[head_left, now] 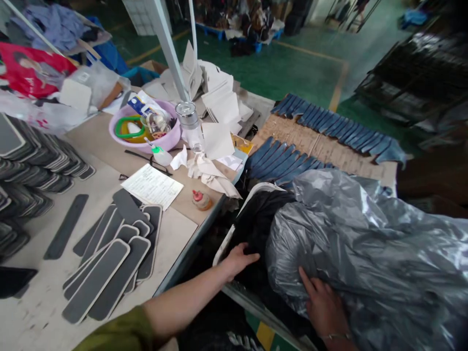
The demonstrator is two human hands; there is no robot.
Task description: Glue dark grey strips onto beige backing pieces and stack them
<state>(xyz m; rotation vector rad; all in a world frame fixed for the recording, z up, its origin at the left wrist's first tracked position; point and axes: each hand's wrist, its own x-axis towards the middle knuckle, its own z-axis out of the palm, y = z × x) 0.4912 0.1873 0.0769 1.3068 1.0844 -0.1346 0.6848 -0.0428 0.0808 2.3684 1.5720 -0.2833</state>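
Note:
A large grey plastic bag (343,234) bulges over a white-rimmed bin (226,243) to the right of the table. Dark material (256,219) lies inside the bin. My left hand (239,261) is over the bin's near left part, thumb and fingers apart, with nothing seen in it. On the bag's near side rests my right hand (323,302), its index finger stretched along the plastic and the other fingers partly bent. A bracelet circles the right wrist.
The table (171,231) holds loose grey strips (102,278), stacked strips (32,161), a written sheet (151,186), a small red-capped bottle (202,200) and a purple basin (170,139). Blue pieces (329,124) lie on cardboard beyond the bin. A metal pole (170,48) rises behind.

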